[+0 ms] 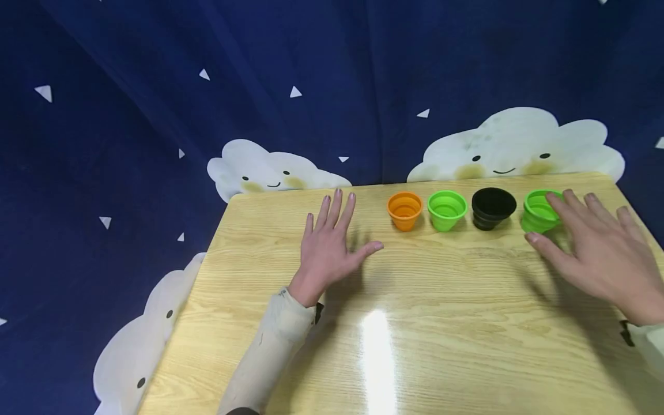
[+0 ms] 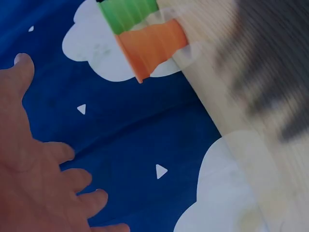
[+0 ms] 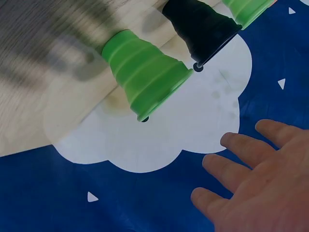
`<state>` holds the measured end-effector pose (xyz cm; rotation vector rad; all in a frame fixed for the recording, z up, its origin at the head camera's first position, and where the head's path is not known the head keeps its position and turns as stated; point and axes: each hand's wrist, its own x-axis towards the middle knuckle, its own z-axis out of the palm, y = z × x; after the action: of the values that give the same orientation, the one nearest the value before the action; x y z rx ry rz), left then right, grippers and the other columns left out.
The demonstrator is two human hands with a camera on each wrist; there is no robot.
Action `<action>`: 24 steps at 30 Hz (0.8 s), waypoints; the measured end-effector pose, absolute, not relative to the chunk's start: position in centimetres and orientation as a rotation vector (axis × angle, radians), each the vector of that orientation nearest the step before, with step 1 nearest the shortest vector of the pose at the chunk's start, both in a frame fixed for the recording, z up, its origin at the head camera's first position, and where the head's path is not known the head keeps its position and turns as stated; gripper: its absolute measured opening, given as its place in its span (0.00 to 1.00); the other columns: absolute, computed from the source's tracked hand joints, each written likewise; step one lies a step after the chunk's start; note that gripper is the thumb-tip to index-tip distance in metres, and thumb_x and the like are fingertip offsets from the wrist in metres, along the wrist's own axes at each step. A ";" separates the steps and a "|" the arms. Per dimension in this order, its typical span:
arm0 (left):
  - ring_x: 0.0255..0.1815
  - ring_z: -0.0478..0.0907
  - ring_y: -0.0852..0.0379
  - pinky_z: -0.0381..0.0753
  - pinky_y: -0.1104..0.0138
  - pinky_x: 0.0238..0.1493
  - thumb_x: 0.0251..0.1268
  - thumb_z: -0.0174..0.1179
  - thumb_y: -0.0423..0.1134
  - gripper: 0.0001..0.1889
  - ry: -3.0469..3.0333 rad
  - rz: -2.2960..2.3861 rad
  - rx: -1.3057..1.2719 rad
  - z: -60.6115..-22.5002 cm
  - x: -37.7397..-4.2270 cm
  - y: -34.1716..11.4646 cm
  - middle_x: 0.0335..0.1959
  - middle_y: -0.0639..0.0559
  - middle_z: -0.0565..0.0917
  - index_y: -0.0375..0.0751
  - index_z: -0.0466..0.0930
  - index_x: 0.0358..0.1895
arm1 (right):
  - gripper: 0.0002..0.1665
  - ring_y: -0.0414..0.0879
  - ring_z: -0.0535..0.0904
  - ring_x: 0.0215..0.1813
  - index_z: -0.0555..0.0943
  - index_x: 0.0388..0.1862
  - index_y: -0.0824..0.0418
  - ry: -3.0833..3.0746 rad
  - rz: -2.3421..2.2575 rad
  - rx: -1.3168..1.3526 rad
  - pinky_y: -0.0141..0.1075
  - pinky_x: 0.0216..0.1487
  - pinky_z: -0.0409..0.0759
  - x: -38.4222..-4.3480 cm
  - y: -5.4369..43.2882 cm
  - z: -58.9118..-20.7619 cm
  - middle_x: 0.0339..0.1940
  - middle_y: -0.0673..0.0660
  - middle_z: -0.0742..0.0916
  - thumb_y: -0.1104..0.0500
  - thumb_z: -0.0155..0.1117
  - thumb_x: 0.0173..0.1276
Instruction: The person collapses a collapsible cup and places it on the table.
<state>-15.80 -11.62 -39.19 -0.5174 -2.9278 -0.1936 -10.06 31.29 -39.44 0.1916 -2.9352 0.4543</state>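
Note:
Four ribbed cups is more than I count, so several stand in a row along the table's far side. From left to right come an orange cup (image 1: 404, 211), a green cup (image 1: 446, 211), a black cup (image 1: 491, 208) and another green cup (image 1: 538, 212). My left hand (image 1: 327, 253), fingers spread, hovers left of the orange cup and holds nothing. My right hand (image 1: 604, 253) is spread too, its fingers overlapping the rightmost green cup in the head view. In the right wrist view that green cup (image 3: 145, 75) stands apart from the fingers.
The wooden table (image 1: 249, 276) carries a bright light reflection (image 1: 378, 363) near its front. Behind it and on the left hangs a dark blue curtain (image 1: 259, 69) with white clouds and small triangles.

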 end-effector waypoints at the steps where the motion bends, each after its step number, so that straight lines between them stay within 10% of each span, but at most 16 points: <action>1: 0.82 0.33 0.53 0.46 0.41 0.76 0.58 0.42 0.83 0.55 -2.914 -0.210 -0.524 -39.3 -15.9 -11.7 0.82 0.56 0.34 0.60 0.34 0.82 | 0.50 0.71 0.43 0.79 0.49 0.84 0.56 -2.931 0.466 0.195 0.60 0.75 0.24 -10.1 31.2 -39.5 0.79 0.72 0.57 0.37 0.55 0.74; 24: 0.79 0.52 0.53 0.57 0.56 0.76 0.48 0.73 0.68 0.62 -2.779 -0.930 -0.609 -41.6 -18.7 -11.1 0.81 0.46 0.53 0.43 0.50 0.81 | 0.48 0.72 0.71 0.63 0.60 0.80 0.58 -2.790 0.997 0.151 0.67 0.55 0.69 -11.6 26.2 -39.5 0.69 0.72 0.74 0.43 0.68 0.70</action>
<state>-18.68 -11.06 -41.63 -0.6090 -2.7786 -0.9299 -11.65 26.19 -39.52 0.1515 -2.7904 0.9971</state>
